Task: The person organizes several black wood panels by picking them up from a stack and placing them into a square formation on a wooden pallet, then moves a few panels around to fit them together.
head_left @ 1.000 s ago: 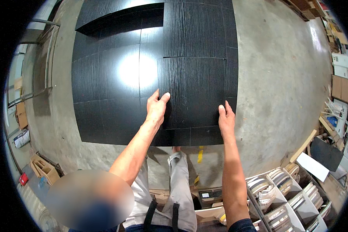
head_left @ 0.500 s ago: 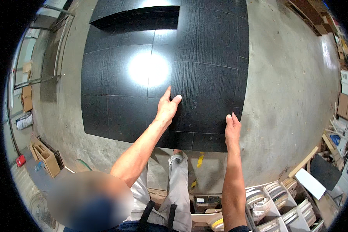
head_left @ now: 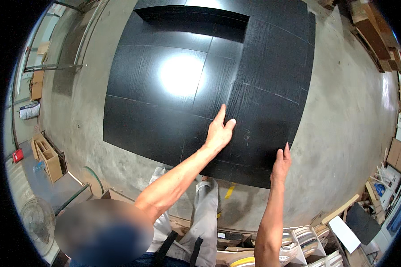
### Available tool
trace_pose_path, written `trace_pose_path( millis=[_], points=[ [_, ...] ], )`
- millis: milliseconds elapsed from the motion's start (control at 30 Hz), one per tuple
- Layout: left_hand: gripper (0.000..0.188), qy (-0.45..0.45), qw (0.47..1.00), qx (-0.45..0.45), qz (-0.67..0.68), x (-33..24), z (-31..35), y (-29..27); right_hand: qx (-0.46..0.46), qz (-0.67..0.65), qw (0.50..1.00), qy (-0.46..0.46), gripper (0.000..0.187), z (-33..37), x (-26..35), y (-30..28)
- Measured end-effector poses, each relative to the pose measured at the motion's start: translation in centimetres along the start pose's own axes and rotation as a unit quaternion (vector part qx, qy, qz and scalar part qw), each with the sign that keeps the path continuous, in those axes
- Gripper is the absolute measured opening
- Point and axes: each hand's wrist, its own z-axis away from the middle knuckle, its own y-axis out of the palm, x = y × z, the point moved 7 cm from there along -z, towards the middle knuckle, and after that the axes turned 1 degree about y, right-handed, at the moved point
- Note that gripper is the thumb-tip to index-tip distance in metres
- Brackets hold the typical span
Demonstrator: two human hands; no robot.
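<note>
Several large black boards [head_left: 151, 118] with a wood-grain surface and thin pale lines lie stacked low in front of me. Along the right side runs a black panel [head_left: 267, 111], whose left edge steps up from the board beside it. My left hand [head_left: 219, 132] rests at that edge, index finger stretched forward and thumb apart on top; its other fingers are mostly hidden. At the near right corner, my right hand [head_left: 280, 165] holds the panel's outer edge, thumb above and fingers along the side. A raised black board [head_left: 200, 20] casts a shadowed step at the far end.
Concrete floor [head_left: 338, 111] surrounds the stack. A metal frame [head_left: 53, 67] stands at the left, near a brown wooden box [head_left: 49, 155]. Rolls of edging strip [head_left: 307, 240] fill a rack by my right arm. Boards and offcuts [head_left: 363, 222] lean at the right.
The boards and both hands now appear farther right in view, and the stack looks slightly turned as my view shifts. A strip of lower board shows at the far right edge. Both hands keep their positions on the panel.
</note>
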Motion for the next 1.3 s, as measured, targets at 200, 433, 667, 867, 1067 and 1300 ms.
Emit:
trace_pose_path(
  millis=[200, 433, 667, 867, 1067, 1300],
  points=[
    [0.059, 0.037, 0.995, -0.036, -0.091, -3.4, 2.5, -1.7, -0.032, -0.005, 0.999, -0.037, 0.045, 2.5, 4.0, 0.5],
    [0.049, -0.037, 0.983, 0.007, 0.177, 0.8, 4.9, -10.9, -0.052, 0.172, 0.977, -0.111, 0.039, 11.7, 6.6, 5.1],
    [0.043, -0.218, 0.969, -0.042, 0.109, 14.4, 6.7, -22.9, 0.020, -0.029, 0.998, 0.061, 0.036, 20.3, -3.7, 17.0],
    [0.040, -0.202, 0.969, -0.032, -0.140, 13.3, 5.1, -26.2, 0.014, 0.070, 0.989, 0.130, 0.038, 19.3, -10.2, 20.7],
    [0.053, -0.134, 0.922, 0.010, -0.363, 16.0, 3.8, -28.6, 0.009, 0.165, 0.980, 0.112, 0.044, 18.0, -11.9, 23.4],
    [0.057, -0.162, 0.943, 0.004, -0.292, 16.0, 4.0, -28.1, -0.041, 0.160, 0.986, 0.024, 0.052, 17.7, -13.3, 22.1]
  ],
)
